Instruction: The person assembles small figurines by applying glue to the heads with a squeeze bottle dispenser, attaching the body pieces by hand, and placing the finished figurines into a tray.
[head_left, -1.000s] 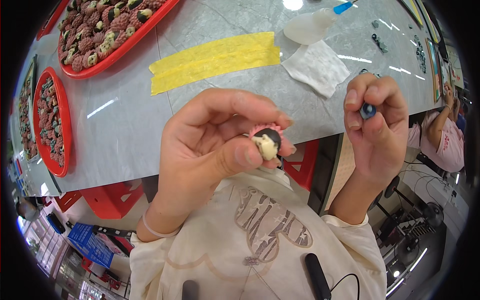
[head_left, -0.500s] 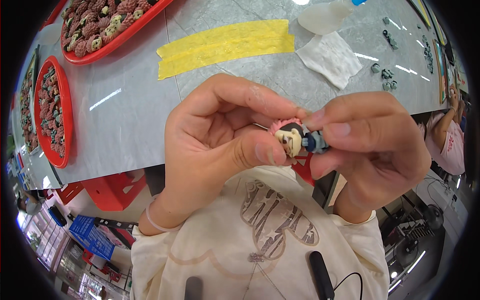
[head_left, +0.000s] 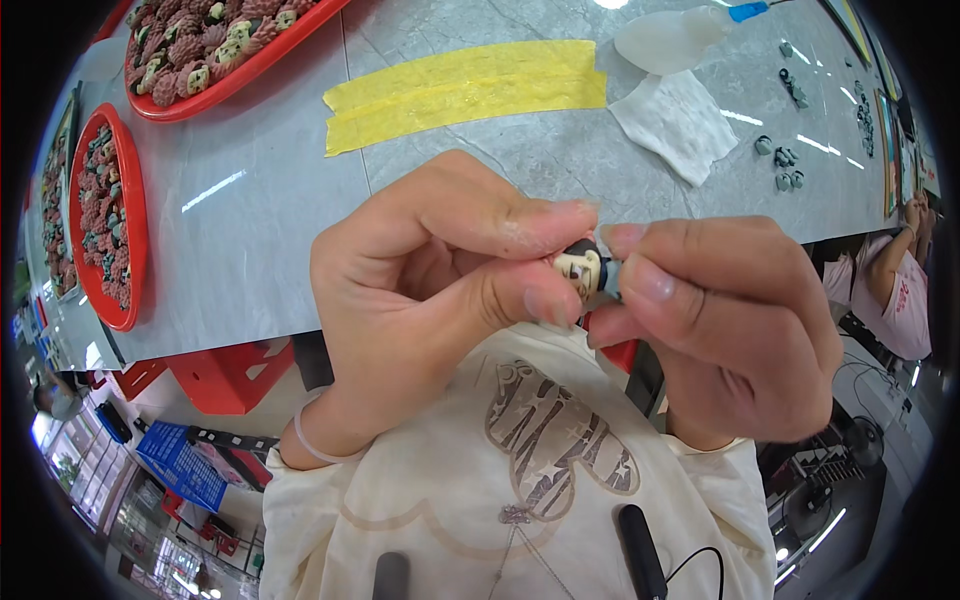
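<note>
Figurine (head_left: pixel 583 271), cream and tiny, sits mid-frame above the bench (head_left: pixel 500 160), pinched in our left hand (head_left: pixel 440 290) grip; our right hand (head_left: pixel 720 320), at three o'clock, pinches a blue piece (head_left: pixel 611 283) against it, apparently to join them.

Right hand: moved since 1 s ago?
Yes. The right hand came in leftward from the table edge side and now meets the left hand at the small figure.
</note>
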